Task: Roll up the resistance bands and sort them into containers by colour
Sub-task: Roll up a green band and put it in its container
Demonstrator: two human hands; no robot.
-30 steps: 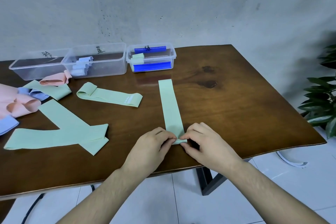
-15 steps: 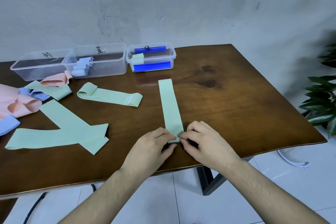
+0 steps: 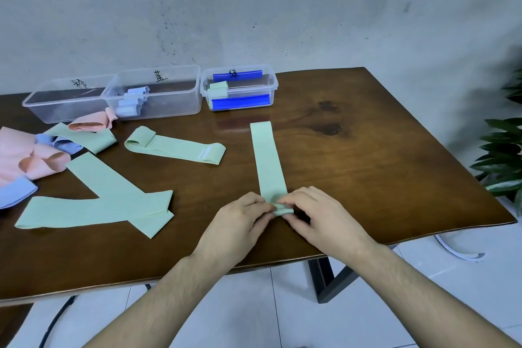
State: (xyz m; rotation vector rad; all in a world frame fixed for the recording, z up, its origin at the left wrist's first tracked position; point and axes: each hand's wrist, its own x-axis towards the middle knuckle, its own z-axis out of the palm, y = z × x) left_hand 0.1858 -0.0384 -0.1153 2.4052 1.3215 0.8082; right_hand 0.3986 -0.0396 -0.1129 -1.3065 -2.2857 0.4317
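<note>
We pinch the rolled near end of a flat, matte pale-green elastic band (image 3: 268,158) with our left hand (image 3: 240,223) and right hand (image 3: 322,217); it lies lengthwise on the glossy dark wooden tabletop (image 3: 381,178).

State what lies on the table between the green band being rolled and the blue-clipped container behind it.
Nothing: in the head view, only bare table separates the green band from the container.

Mint-green band (image 3: 268,158), dark-brown table (image 3: 381,178)
</note>
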